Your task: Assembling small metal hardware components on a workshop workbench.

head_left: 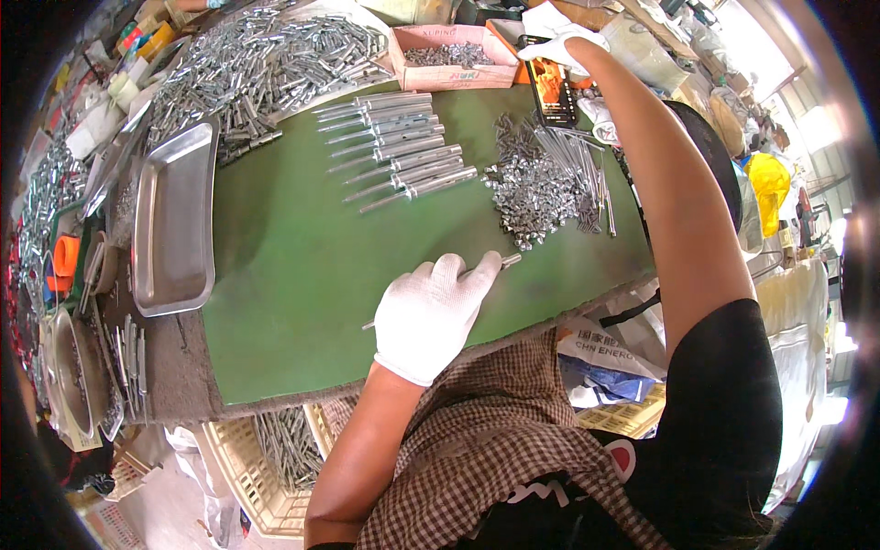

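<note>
My left hand (431, 316), in a white glove, is closed around a slim metal tube (511, 260) above the near part of the green tabletop (302, 302). One end of the tube shows past the fingers, and a thin rod end pokes out on the other side. At the far right, my gloved right hand (573, 50) lies across the upper end of a phone (555, 96) with a lit screen. Whether its fingers grip the phone is hidden. A row of metal tubes with thin rods (412, 151) lies between the two hands and the far edge.
Small metal fittings (536, 197) are heaped at the right, beside thin metal rods (577, 170). A pink box (449, 78) of small parts stands behind. At left are an empty steel tray (174, 229) and a large pile of metal tubes (266, 64). Below sits a cream basket (238, 458).
</note>
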`<move>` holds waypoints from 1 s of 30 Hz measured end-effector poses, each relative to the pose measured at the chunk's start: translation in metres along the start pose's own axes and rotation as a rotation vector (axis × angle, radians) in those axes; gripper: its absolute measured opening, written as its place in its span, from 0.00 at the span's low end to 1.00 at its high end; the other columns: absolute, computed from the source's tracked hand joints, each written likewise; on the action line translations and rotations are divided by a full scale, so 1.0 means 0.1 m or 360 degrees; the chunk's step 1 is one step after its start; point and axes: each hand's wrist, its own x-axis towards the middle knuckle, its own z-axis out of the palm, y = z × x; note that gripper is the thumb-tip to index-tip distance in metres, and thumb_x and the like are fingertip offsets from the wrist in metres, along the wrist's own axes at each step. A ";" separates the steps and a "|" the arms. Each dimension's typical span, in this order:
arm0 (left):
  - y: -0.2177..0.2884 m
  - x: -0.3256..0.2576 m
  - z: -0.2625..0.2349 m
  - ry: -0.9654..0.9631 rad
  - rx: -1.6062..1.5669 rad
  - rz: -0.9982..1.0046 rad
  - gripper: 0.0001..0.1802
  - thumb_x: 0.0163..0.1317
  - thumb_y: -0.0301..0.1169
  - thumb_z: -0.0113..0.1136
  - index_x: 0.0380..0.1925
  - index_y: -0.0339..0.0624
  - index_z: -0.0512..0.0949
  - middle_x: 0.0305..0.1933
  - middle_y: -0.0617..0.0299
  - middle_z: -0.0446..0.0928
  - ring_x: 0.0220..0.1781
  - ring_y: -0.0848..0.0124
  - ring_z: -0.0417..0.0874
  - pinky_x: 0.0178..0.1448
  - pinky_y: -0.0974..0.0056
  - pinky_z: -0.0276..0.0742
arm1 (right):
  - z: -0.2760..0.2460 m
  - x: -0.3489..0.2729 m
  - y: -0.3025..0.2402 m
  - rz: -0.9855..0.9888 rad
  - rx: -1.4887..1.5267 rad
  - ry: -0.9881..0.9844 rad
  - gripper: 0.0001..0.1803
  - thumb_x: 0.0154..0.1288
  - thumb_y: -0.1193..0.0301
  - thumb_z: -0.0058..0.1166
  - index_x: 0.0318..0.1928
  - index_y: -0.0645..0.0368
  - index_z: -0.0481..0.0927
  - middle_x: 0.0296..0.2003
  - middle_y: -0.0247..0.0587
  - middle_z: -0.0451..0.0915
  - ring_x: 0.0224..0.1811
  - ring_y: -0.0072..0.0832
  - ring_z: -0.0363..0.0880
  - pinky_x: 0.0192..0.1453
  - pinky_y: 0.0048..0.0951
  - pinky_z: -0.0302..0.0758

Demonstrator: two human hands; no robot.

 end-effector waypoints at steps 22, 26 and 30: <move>0.21 0.19 -0.31 -0.0381 0.0030 0.0014 0.12 0.58 0.31 0.64 0.42 0.57 0.83 0.27 0.65 0.74 0.25 0.64 0.79 0.28 0.61 0.75 | 1.13 -3.38 0.49 -0.0757 0.1530 0.0007 0.13 0.71 0.66 0.52 0.49 0.59 0.80 0.42 0.50 0.83 0.45 0.45 0.82 0.52 0.37 0.77; 0.33 0.20 -0.26 -0.0362 0.0121 0.0056 0.13 0.58 0.30 0.64 0.44 0.58 0.83 0.27 0.65 0.74 0.25 0.65 0.79 0.28 0.61 0.76 | 1.10 -3.13 0.55 -0.0823 0.1357 0.0454 0.12 0.68 0.66 0.56 0.45 0.60 0.82 0.41 0.50 0.83 0.45 0.44 0.83 0.50 0.36 0.78; 0.28 0.05 -0.11 -0.0132 0.0210 0.0049 0.16 0.55 0.29 0.66 0.45 0.55 0.83 0.30 0.65 0.74 0.27 0.65 0.79 0.30 0.61 0.76 | 0.79 -2.44 0.58 -0.0371 0.1279 0.0312 0.17 0.68 0.58 0.54 0.45 0.59 0.82 0.41 0.52 0.83 0.44 0.44 0.83 0.49 0.40 0.77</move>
